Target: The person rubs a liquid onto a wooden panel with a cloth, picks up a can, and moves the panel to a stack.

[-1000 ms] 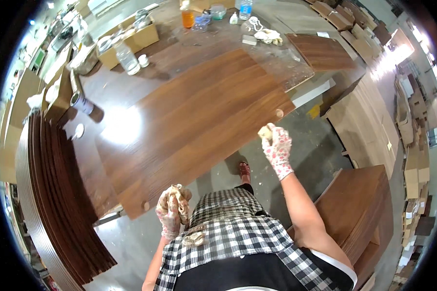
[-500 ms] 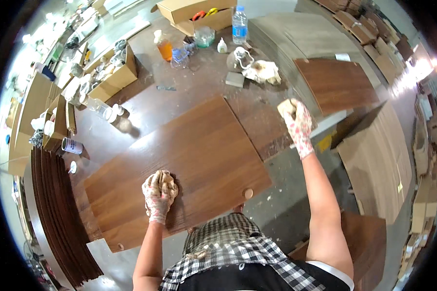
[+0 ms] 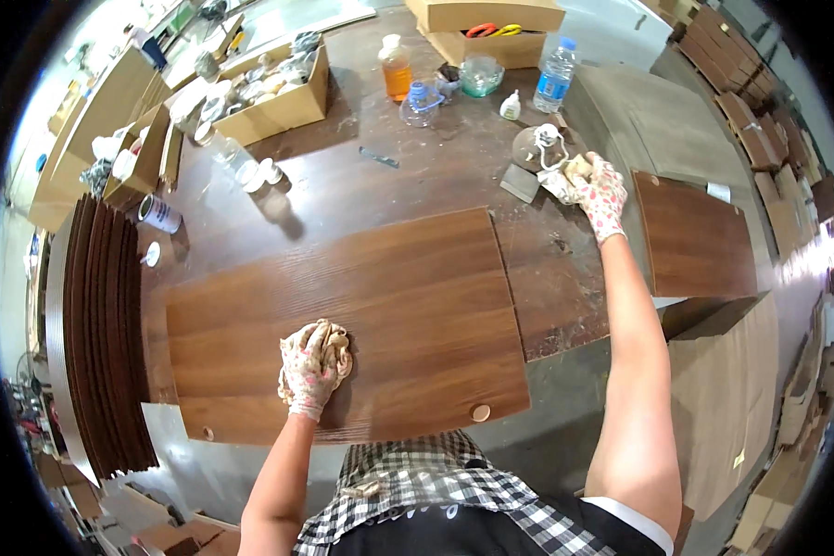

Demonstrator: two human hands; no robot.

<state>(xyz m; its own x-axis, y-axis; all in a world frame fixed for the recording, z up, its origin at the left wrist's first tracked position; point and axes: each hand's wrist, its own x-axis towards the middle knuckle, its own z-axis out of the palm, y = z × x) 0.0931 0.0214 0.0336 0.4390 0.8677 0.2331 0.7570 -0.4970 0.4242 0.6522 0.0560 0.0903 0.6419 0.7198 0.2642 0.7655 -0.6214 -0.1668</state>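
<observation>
A brown wood-grain panel [image 3: 417,278] lies flat on the work table in front of me, with a round pale spot near each of its two near corners. My left hand [image 3: 310,366], in a spotted glove, presses a crumpled beige rag [image 3: 345,357] onto the panel's left half. Beyond the panel's far right corner, my right hand [image 3: 604,196], gloved alike, is closed on a small tan block [image 3: 578,170]; I cannot tell what it is made of. That hand is at a white cloth [image 3: 558,188], partly covering it. Beside the cloth lies a grey block [image 3: 520,183].
Brown panels [image 3: 93,324] stand stacked on edge at left. A can [image 3: 160,214], a clear bottle [image 3: 222,153] and a carton of crumpled bits [image 3: 273,102] stand behind. Farther back are an orange-liquid bottle [image 3: 396,69] and a water bottle [image 3: 555,79]. Another panel [image 3: 695,232] lies at right.
My right hand has moved from beside the table's right edge to the white cloth, carrying the tan block. My left hand stays on the rag. The view has turned.
</observation>
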